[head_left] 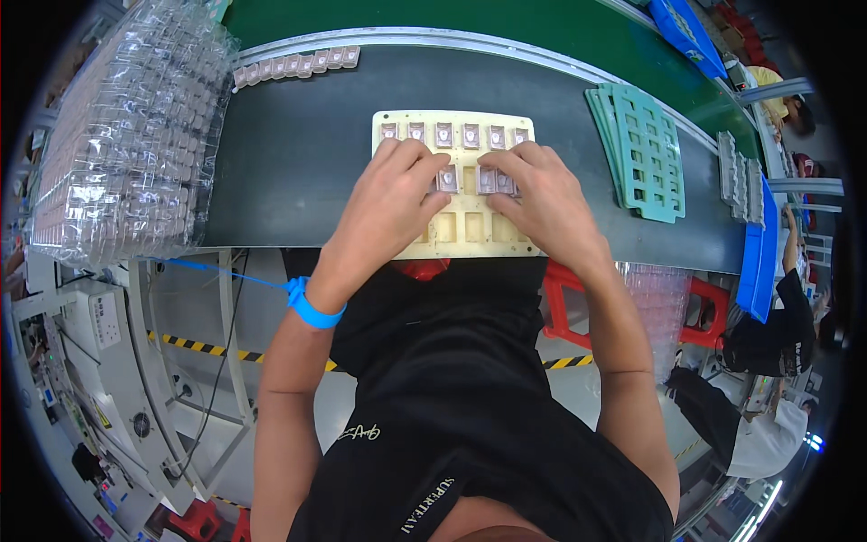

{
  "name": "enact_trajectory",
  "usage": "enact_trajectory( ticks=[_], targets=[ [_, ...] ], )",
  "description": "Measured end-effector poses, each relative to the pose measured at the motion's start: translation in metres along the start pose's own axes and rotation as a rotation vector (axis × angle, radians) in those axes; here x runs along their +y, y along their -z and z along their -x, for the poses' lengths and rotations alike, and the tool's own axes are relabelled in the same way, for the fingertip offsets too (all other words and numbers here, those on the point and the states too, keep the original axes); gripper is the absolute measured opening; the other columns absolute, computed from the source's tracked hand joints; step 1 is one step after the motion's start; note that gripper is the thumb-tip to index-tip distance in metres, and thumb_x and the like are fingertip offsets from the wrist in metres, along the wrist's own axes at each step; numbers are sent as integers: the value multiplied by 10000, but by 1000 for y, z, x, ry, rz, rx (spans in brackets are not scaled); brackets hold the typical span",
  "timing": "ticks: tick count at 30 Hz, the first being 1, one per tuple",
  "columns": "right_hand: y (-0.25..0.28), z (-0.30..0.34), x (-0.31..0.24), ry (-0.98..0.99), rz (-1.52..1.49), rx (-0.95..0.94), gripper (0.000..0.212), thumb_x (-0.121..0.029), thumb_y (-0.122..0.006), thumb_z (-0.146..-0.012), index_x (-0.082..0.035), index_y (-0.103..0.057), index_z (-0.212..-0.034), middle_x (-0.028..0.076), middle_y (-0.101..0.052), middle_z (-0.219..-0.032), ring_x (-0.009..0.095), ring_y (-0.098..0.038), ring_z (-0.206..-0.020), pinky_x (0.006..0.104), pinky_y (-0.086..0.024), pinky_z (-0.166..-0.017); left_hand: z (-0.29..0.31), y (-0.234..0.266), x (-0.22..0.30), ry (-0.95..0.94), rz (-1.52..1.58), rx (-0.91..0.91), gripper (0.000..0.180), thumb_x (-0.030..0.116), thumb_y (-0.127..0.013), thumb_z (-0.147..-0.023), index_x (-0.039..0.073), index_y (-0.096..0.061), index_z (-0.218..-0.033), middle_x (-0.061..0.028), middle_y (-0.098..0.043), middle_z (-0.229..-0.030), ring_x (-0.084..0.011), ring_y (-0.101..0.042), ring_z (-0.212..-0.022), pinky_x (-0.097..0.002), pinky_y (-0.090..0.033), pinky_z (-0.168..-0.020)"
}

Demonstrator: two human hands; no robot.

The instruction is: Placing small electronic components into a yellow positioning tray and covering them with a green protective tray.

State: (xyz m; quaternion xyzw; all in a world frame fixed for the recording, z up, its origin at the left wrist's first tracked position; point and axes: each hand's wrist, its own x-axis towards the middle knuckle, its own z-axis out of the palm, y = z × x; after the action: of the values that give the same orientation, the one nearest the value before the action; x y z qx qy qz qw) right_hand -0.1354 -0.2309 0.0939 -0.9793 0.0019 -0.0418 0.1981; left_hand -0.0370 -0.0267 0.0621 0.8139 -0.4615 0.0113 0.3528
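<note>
A cream tray (pixel 521 247) with rows of square pockets lies at the table's near edge. Small pinkish clear plastic pieces (pixel 444 135) fill its far row. In the middle row, my left hand (pixel 384 200) closes its thumb and forefinger around one plastic piece (pixel 447 179). Right of an empty pocket (pixel 469 180), the thumb and fingers of my right hand (pixel 548 200) grip a pair of plastic pieces (pixel 488 181). Whether those pieces are fully seated is hard to see. Bare pockets (pixel 474 228) show in the near row, partly covered by my hands.
A strip of similar pieces (pixel 298 65) lies at the far left of the dark table (pixel 280 163). Plastic-wrapped stacks (pixel 126 144) rise at the left. Green slotted plates (pixel 646 154) and a blue bin (pixel 757 262) are at the right. A blue wrist strap (pixel 312 307) trails a cord leftward.
</note>
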Motion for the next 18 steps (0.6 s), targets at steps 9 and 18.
enact_trajectory(
  ticks=[9,18],
  targets=[
    [1,1,6,-27,-3,-28,413,-157,-775,-820,-79,-689,-1217,108,-661,-1089,324,-605,-1060,423,-503,-962,5,8,-6,22,-47,-9,455,68,-792,-768,15,-688,-1208,-116,-653,-1094,-317,-580,-1009,-418,-503,-888],
    [16,9,17,-49,-71,-7,469,-121,-782,-798,-78,-674,-1252,126,-637,-1150,325,-584,-1111,418,-481,-973,10,23,-6,65,25,-47,461,43,-785,-762,26,-692,-1213,-125,-659,-1154,-324,-592,-1090,-417,-504,-938]
  ],
)
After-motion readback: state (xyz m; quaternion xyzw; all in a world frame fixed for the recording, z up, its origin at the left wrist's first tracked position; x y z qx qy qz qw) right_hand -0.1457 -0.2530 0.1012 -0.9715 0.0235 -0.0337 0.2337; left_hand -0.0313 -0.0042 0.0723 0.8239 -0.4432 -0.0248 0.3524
